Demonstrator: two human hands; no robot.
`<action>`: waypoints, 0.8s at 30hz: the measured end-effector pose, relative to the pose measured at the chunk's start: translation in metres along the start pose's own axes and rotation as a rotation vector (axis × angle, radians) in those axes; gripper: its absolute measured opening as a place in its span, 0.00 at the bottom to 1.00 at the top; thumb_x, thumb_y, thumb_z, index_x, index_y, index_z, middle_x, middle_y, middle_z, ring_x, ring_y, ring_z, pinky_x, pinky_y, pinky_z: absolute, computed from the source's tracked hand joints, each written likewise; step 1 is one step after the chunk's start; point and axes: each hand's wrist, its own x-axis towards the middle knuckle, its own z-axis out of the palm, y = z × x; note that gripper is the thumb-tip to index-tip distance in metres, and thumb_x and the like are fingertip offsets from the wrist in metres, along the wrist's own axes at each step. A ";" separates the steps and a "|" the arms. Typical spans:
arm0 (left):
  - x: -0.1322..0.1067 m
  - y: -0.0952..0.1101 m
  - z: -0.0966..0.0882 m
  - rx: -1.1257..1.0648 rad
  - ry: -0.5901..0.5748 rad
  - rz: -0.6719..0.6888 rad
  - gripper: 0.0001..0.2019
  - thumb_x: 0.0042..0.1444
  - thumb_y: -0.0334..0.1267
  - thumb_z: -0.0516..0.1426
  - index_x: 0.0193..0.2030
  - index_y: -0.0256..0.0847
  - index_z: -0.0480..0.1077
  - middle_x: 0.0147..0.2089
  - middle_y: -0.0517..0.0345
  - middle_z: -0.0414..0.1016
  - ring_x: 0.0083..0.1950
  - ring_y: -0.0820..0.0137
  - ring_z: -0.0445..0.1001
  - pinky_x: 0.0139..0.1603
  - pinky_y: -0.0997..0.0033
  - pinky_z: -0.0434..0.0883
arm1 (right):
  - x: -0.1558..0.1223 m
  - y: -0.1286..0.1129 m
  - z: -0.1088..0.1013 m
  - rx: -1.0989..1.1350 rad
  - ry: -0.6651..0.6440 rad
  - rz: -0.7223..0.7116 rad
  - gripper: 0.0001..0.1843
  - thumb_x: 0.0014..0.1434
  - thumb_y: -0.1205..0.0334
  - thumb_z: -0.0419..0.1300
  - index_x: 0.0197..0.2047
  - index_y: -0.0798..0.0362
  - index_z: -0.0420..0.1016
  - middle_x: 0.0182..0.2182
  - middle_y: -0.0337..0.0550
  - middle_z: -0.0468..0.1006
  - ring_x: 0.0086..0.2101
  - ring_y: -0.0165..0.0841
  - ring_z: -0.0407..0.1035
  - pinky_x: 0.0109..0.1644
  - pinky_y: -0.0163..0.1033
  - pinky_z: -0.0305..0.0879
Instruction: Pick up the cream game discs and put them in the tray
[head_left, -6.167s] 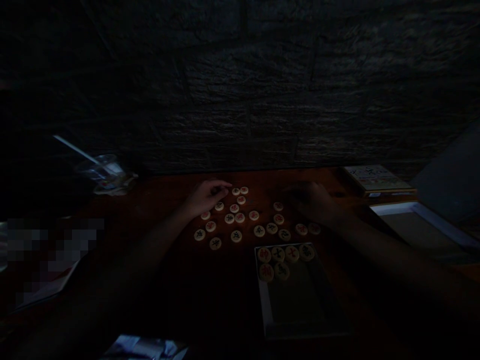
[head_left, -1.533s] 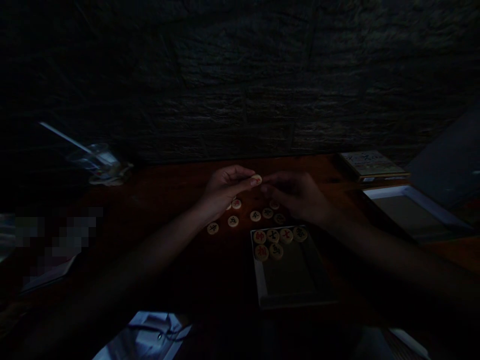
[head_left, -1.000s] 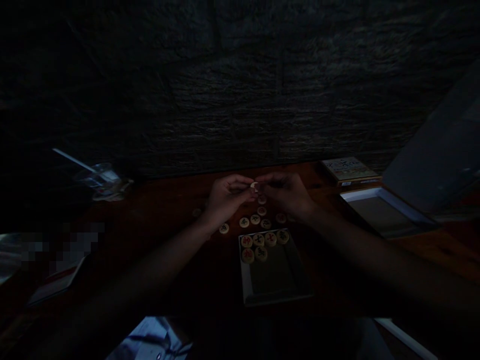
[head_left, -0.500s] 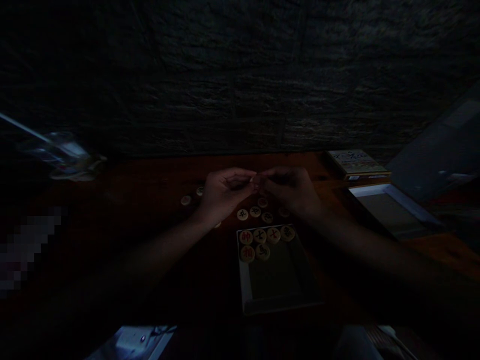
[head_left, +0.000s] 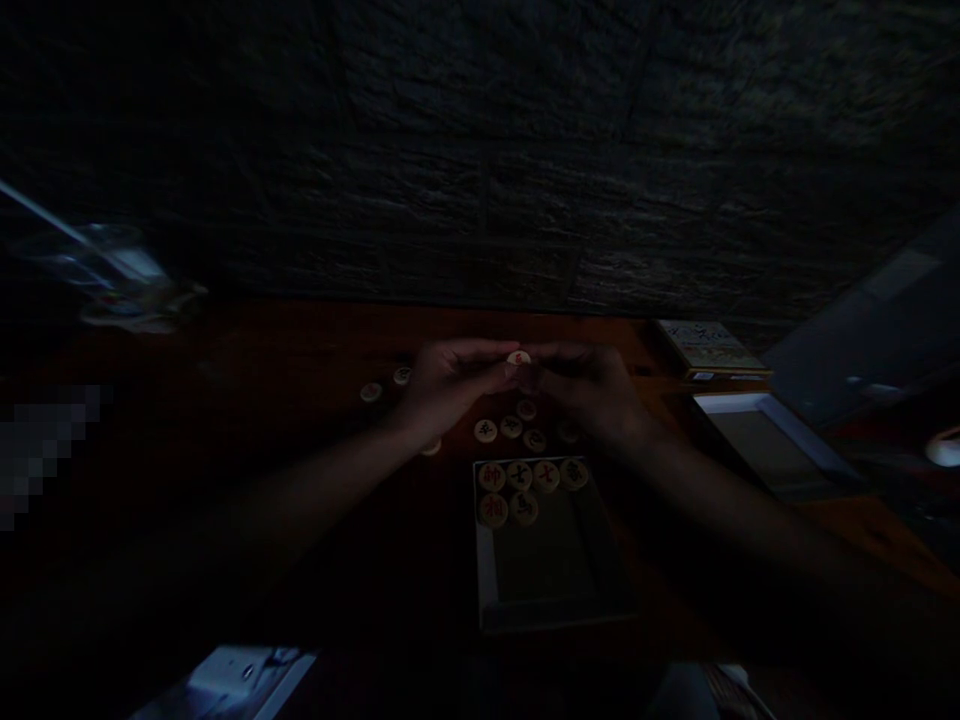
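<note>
So, both hands are up close w/ one small round pc (head_left: 518, 358) pinched btwn them, its red mark showing. The left hand (head_left: 442, 385) has its finger and thumb on one side, and the right hand (head_left: 600, 385) has its own on the other. It's held over the far part of the brown table (head_left: 300, 350). Loose pcs (head_left: 485, 431) lie near the hands, some w/ black marks, some w/ red (one is half hid by the left wrist). Nearer the body is a gray tray (head_left: 486, 575) w/ six pcs (head_left: 519, 477) in it: four in a row at the far edge, two more at the left. Off to the right sits an open box (head_left: 731, 403) w/ a pale rim, and just behind it, a flat box (head_left: 709, 345). Far left is a clear cup (head_left: 124, 275) w/ a straw (head_left: 45, 212). A dark wall (head_left: 480, 200) stands at the back. It's v. dim.
</note>
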 end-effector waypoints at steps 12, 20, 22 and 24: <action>-0.003 0.002 0.002 0.157 -0.019 0.119 0.14 0.49 0.38 0.73 0.43 0.37 0.83 0.42 0.50 0.87 0.43 0.62 0.85 0.49 0.62 0.82 | -0.001 0.002 0.001 -0.072 0.038 -0.080 0.20 0.53 0.44 0.73 0.36 0.53 0.88 0.29 0.44 0.85 0.28 0.33 0.78 0.31 0.34 0.74; -0.004 0.004 0.003 0.287 -0.063 0.162 0.12 0.49 0.33 0.71 0.41 0.37 0.81 0.41 0.50 0.86 0.42 0.64 0.84 0.42 0.68 0.79 | -0.009 -0.008 0.010 -0.048 0.070 0.021 0.22 0.48 0.44 0.76 0.33 0.56 0.85 0.21 0.41 0.80 0.17 0.27 0.68 0.16 0.29 0.58; -0.004 0.004 0.003 0.276 -0.064 0.156 0.13 0.48 0.34 0.72 0.41 0.37 0.81 0.41 0.50 0.86 0.42 0.63 0.84 0.44 0.67 0.79 | -0.009 -0.008 0.009 -0.034 0.075 0.041 0.23 0.48 0.43 0.76 0.34 0.56 0.84 0.20 0.41 0.80 0.16 0.26 0.67 0.15 0.29 0.57; -0.004 0.004 0.003 0.242 -0.066 0.154 0.13 0.49 0.35 0.72 0.42 0.37 0.82 0.43 0.49 0.86 0.44 0.63 0.84 0.47 0.65 0.79 | -0.008 -0.006 0.007 -0.032 0.075 0.062 0.24 0.49 0.42 0.75 0.34 0.56 0.85 0.21 0.42 0.80 0.17 0.27 0.68 0.15 0.29 0.57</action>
